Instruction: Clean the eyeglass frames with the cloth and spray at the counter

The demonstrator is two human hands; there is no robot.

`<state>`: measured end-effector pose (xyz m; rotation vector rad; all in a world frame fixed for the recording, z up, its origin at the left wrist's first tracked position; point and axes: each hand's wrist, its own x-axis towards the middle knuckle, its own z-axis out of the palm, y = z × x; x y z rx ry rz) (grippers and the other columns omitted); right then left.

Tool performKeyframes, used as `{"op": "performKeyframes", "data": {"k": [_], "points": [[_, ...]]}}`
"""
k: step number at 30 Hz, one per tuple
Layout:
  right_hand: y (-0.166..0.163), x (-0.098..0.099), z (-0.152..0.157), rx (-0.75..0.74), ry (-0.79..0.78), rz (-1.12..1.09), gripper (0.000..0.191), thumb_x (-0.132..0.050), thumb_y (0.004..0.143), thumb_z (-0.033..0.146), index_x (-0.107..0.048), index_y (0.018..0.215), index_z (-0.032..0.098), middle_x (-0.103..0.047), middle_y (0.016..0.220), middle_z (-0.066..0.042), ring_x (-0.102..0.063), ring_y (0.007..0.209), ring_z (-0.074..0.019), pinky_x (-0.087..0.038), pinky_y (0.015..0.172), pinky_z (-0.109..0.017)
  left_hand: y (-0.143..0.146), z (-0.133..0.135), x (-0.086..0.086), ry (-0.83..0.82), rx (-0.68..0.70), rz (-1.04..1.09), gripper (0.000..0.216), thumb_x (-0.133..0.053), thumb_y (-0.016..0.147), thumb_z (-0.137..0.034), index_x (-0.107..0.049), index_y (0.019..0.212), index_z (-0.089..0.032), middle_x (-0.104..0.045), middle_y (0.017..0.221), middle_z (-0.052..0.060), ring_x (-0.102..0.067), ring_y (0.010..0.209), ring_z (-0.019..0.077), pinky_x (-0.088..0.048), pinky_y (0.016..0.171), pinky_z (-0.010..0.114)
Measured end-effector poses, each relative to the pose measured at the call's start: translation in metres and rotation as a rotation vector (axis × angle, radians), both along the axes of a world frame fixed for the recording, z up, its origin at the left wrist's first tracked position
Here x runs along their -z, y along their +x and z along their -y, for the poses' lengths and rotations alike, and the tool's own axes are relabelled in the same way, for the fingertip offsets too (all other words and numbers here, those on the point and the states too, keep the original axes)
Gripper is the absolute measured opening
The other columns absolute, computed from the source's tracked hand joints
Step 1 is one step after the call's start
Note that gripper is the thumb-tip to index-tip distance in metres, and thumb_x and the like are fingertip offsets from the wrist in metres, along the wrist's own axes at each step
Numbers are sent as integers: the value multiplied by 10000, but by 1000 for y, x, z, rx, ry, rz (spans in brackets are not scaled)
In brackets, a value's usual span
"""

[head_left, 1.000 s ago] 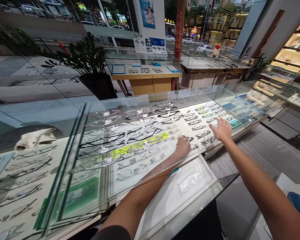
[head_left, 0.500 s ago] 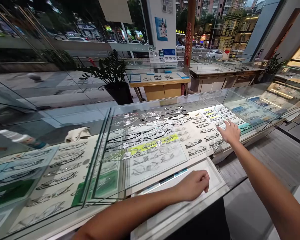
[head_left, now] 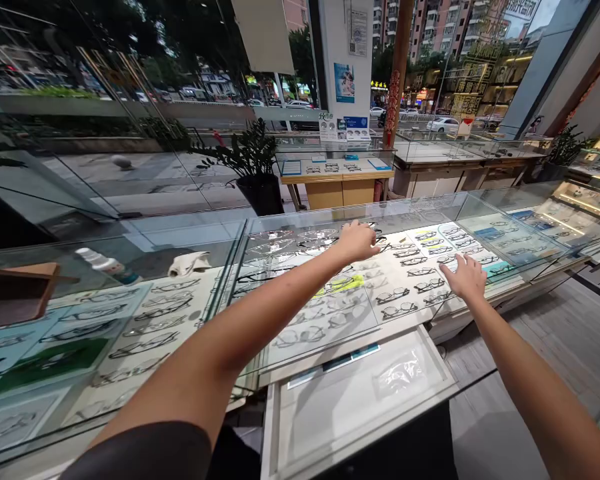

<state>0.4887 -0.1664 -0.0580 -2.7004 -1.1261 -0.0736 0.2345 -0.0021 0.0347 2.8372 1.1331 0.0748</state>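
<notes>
My left hand (head_left: pixel 359 241) is over the glass display case (head_left: pixel 300 223), above rows of eyeglasses, its fingers loosely bent and apart with nothing visible in them. Farther right, my right hand (head_left: pixel 466 279) has its fingers spread at the glass top and holds nothing. Beneath the glass, pairs of eyeglasses (head_left: pixel 399 309) lie in rows on white and yellow-green sheets. Below the case front, a white drawer (head_left: pixel 325 427) is pulled out. In it are a crumpled clear plastic bag (head_left: pixel 403 373) and a dark blue strip (head_left: pixel 353 358) near the back.
On the left glass top are a white spray bottle (head_left: pixel 107 265), a beige cloth (head_left: pixel 189 264) and a brown tray (head_left: pixel 17 293). Behind the case stand a potted plant (head_left: pixel 257 167) and a smaller display cabinet (head_left: pixel 337 190). Windows face the street.
My left hand has moved from above the drawer, where it was curled, up and forward over the glass. The plastic bag now shows. My right hand stays near the same spot.
</notes>
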Motion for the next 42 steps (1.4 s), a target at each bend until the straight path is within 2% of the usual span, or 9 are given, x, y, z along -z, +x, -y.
{"op": "performKeyframes", "data": {"k": [4,8,18,23,27,30,33,38,42], "points": [[-1,-2,0,1,-1,-6,746,-373,974,605,-458,1560,151,-415,1647,-177,-370,1479,-377,-309,1172,-535,23,-24,21,-22,-50,-72,272,-687,829,-407,-772,943,-176,-711,1192,148,-487,1199,344,-378,1039,470],[-2,-2,1,3,-8,-10,739,-383,973,600,-464,1558,156,-414,1650,-172,-369,1486,-376,-305,1182,-530,36,-35,31,-48,-100,-113,202,-703,781,-320,-764,917,-184,-742,1074,140,-497,1181,339,-384,1030,464],[-2,-1,0,3,-7,-16,761,-359,969,611,-449,1564,146,-402,1658,-176,-360,1492,-379,-305,1182,-541,43,-34,23,-90,-134,-150,275,-773,690,-164,-744,963,-166,-761,1037,150,-647,1115,314,-437,1018,424],[-3,-1,0,7,-4,-9,746,-365,970,607,-462,1554,153,-415,1650,-176,-364,1491,-382,-312,1181,-549,25,-5,4,-142,-76,-91,100,-752,762,-249,-759,854,-210,-791,944,88,-686,1037,282,-450,1017,418],[-1,0,0,0,3,-16,747,-374,965,606,-469,1546,145,-411,1647,-187,-363,1483,-384,-306,1174,-547,-2,42,-21,-238,44,-14,115,-715,824,-350,-768,788,-254,-797,885,14,-698,950,227,-449,1009,366],[1,2,0,-8,19,-15,746,-371,967,610,-471,1542,145,-420,1636,-193,-365,1468,-390,-300,1167,-554,-20,79,-23,-403,195,137,137,-733,804,-373,-765,754,-249,-777,808,3,-692,863,220,-462,979,363],[3,3,-1,-10,31,-21,747,-383,966,614,-469,1544,148,-416,1635,-193,-356,1467,-392,-287,1172,-556,-32,109,4,-570,320,220,146,-723,829,-401,-783,863,-271,-779,859,-1,-688,863,210,-492,938,339],[1,1,-1,1,38,-35,744,-400,967,610,-465,1547,150,-404,1644,-189,-348,1472,-389,-278,1180,-545,-40,142,71,-663,328,202,298,-655,966,-415,-705,1196,-235,-694,1269,77,-669,1092,236,-570,961,398],[1,0,0,-4,39,-48,744,-404,966,601,-462,1548,140,-398,1647,-192,-333,1480,-384,-270,1185,-540,-39,155,106,-689,294,174,352,-620,1004,-401,-636,1299,-209,-629,1356,110,-652,1147,233,-585,974,447]]}}
